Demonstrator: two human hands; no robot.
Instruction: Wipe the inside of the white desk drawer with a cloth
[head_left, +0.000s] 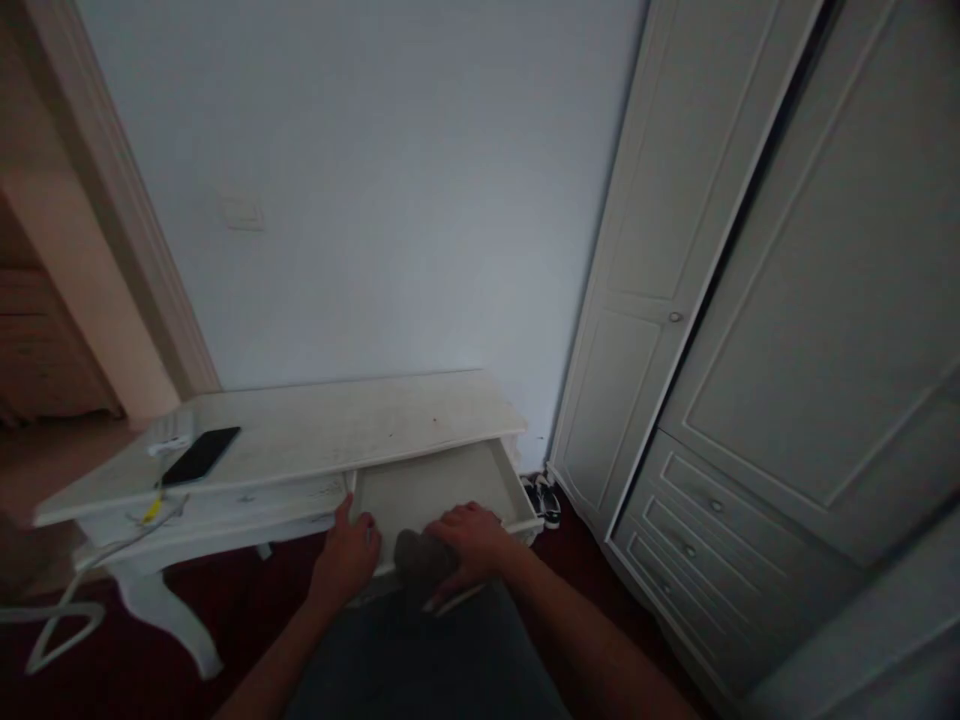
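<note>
Grey cloth (420,562), probably, at right hand (471,545), clamped between fingers (448,524) and thumb.

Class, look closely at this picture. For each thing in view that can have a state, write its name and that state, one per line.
Right-hand table drawer: pulled out
Left-hand table drawer: shut
Phone: lying flat, screen dark
White cable: slack, hanging off the table
Small wardrobe drawers: shut
Light switch: too faint to tell
Left hand: at the open drawer
Right hand: against a dark bundle
</note>
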